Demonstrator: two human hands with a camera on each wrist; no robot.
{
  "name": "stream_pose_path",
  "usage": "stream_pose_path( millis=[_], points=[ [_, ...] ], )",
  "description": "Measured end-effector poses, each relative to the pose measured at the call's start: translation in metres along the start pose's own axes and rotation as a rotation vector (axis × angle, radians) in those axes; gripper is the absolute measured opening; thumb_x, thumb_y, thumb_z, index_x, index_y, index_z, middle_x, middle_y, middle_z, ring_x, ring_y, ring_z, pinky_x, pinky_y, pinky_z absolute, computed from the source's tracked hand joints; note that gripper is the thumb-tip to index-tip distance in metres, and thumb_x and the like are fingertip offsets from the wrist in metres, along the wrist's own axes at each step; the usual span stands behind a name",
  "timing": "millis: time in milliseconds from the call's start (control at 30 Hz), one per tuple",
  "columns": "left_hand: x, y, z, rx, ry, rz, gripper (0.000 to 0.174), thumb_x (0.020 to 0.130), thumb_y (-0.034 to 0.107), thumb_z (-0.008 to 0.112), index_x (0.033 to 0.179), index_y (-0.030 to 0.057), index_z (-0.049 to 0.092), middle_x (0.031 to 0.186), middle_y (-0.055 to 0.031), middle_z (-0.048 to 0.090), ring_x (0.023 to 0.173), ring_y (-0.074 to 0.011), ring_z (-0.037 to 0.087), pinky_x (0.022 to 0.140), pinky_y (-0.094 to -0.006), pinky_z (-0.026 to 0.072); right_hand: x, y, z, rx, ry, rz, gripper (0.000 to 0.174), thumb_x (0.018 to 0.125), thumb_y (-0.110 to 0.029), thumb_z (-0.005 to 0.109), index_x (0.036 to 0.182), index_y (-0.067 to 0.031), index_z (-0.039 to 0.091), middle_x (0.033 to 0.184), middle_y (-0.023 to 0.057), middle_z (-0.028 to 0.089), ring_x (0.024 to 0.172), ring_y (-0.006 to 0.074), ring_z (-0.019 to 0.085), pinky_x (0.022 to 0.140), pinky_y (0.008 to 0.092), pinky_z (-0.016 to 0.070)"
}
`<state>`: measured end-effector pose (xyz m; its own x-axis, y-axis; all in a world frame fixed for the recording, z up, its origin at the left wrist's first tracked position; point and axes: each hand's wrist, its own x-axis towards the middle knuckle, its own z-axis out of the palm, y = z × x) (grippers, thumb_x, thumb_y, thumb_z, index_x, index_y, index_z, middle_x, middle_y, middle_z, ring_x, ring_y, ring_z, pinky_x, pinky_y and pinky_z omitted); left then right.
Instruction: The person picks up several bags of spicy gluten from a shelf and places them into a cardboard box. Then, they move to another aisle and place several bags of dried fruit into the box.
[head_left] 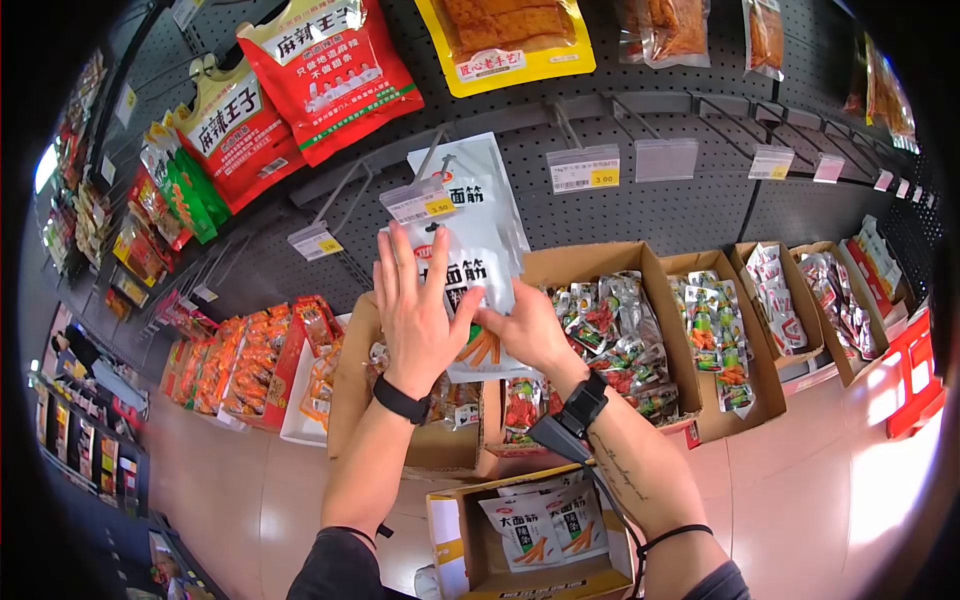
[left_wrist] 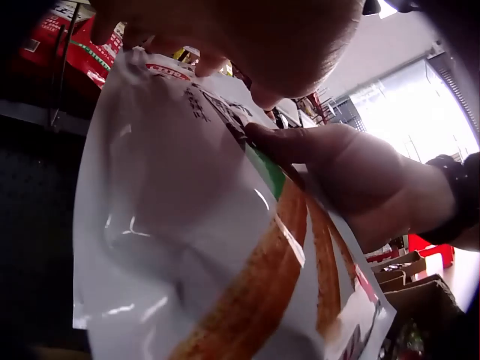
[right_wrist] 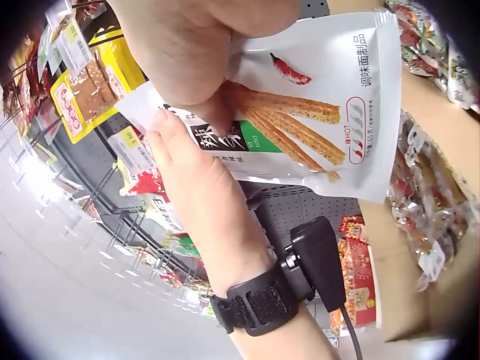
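Observation:
Both hands are at a white snack bag (head_left: 488,268) printed with orange-brown sticks, hanging in front of the grey shelf wall. My left hand (head_left: 412,315) lies across the bag's front with straight fingers pointing up, tips just below a price tag (head_left: 418,203). My right hand (head_left: 535,325) grips the bag's right side, thumb on the printed front and fingers hidden behind. In the left wrist view the right thumb presses on the bag (left_wrist: 187,195) beside its green patch. The right wrist view shows the bag's lower end (right_wrist: 367,105). A similar white bag (head_left: 470,165) is behind it.
Below, an open carton (head_left: 450,575) holds more white bags. Cardboard boxes (head_left: 650,270) of small packets line the base of the shelf. Red bags (head_left: 335,80) and a yellow pack (head_left: 510,40) hang above. Metal hooks with tags (head_left: 585,170) stick out along the wall.

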<state>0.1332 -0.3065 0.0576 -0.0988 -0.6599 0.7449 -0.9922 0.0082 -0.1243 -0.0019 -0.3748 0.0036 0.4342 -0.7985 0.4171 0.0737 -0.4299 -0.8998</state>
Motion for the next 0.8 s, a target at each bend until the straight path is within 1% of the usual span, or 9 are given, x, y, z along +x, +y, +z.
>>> stream_pose_path(
  millis=[67,100,433,533,600,633,667,700,800],
  points=[
    [0.009,0.000,0.004,-0.032,0.062,0.005,0.069,0.087,0.045,0.059,0.144,0.0130,0.037,0.148,-0.0298,0.023,0.136,-0.0500,0.021,0.102,-0.0611,0.0263,0.006,-0.006,-0.001,0.020,-0.005,-0.004,0.040,0.079,-0.017,0.069,0.114,-0.0010,0.059,0.098,0.0206,0.067,0.091,0.0342,0.066,0.079,0.0392,0.0506],
    [0.014,0.001,0.004,-0.011,0.091,0.019,0.069,0.087,0.044,0.060,0.144,0.0129,0.037,0.143,-0.0300,0.029,0.134,-0.0512,0.023,0.101,-0.0621,0.0276,0.009,-0.008,-0.002,0.028,-0.001,0.002,0.040,0.079,-0.016,0.069,0.114,-0.0006,0.058,0.098,0.0211,0.067,0.091,0.0344,0.065,0.079,0.0394,0.0506],
    [0.034,0.003,0.021,0.015,-0.004,-0.032,0.070,0.085,0.043,0.060,0.144,0.0118,0.037,0.132,-0.0256,0.041,0.127,-0.0503,0.033,0.098,-0.0630,0.0297,0.028,-0.002,-0.006,0.073,0.060,-0.031,0.047,0.077,-0.016,0.068,0.118,0.0015,0.053,0.098,0.0236,0.066,0.093,0.0375,0.065,0.080,0.0410,0.0506],
    [0.039,0.003,0.028,-0.025,0.001,-0.015,0.070,0.085,0.044,0.059,0.144,0.0132,0.037,0.135,-0.0274,0.040,0.127,-0.0485,0.035,0.099,-0.0601,0.0293,0.027,-0.005,-0.012,0.066,0.075,0.025,0.051,0.077,-0.015,0.068,0.122,0.0007,0.051,0.105,0.0239,0.064,0.098,0.0369,0.063,0.084,0.0409,0.0497],
    [0.052,-0.001,0.038,0.123,0.083,0.092,0.070,0.087,0.041,0.059,0.144,0.0089,0.035,0.141,-0.0293,0.034,0.129,-0.0487,0.033,0.102,-0.0536,0.0303,0.028,0.004,-0.013,0.040,0.158,0.010,0.053,0.078,-0.015,0.068,0.125,-0.0001,0.049,0.112,0.0216,0.062,0.105,0.0335,0.061,0.088,0.0389,0.0480],
    [0.058,-0.004,0.046,0.136,0.041,0.051,0.071,0.085,0.043,0.061,0.145,0.0156,0.034,0.146,-0.0300,0.028,0.133,-0.0482,0.030,0.101,-0.0542,0.0324,0.026,0.008,-0.013,0.013,0.235,-0.001,0.056,0.079,-0.014,0.068,0.128,-0.0010,0.047,0.118,0.0193,0.060,0.111,0.0300,0.059,0.093,0.0369,0.0463],
    [0.067,-0.010,0.057,0.153,0.001,0.007,0.072,0.085,0.044,0.061,0.146,0.0218,0.032,0.145,-0.0290,0.029,0.134,-0.0477,0.029,0.099,-0.0558,0.0363,0.026,0.014,-0.017,-0.005,0.235,-0.025,0.056,0.079,-0.013,0.069,0.129,-0.0014,0.046,0.120,0.0190,0.059,0.115,0.0277,0.057,0.094,0.0366,0.0459],
    [0.074,-0.016,0.068,0.177,-0.020,-0.009,0.072,0.085,0.046,0.060,0.147,0.0257,0.030,0.146,-0.0280,0.029,0.134,-0.0488,0.028,0.097,-0.0560,0.0396,0.026,0.022,-0.018,0.029,0.278,-0.042,0.056,0.077,-0.014,0.069,0.127,-0.0012,0.047,0.119,0.0200,0.059,0.114,0.0298,0.057,0.094,0.0371,0.0463],
    [0.079,-0.040,0.099,0.208,-0.036,0.007,0.071,0.085,0.047,0.059,0.147,0.0271,0.029,0.145,-0.0272,0.031,0.129,-0.0491,0.035,0.097,-0.0548,0.0402,0.026,0.043,-0.027,-0.040,0.295,-0.045,0.054,0.077,-0.015,0.067,0.125,-0.0007,0.049,0.117,0.0195,0.061,0.107,0.0300,0.061,0.091,0.0371,0.0479]
  ],
)
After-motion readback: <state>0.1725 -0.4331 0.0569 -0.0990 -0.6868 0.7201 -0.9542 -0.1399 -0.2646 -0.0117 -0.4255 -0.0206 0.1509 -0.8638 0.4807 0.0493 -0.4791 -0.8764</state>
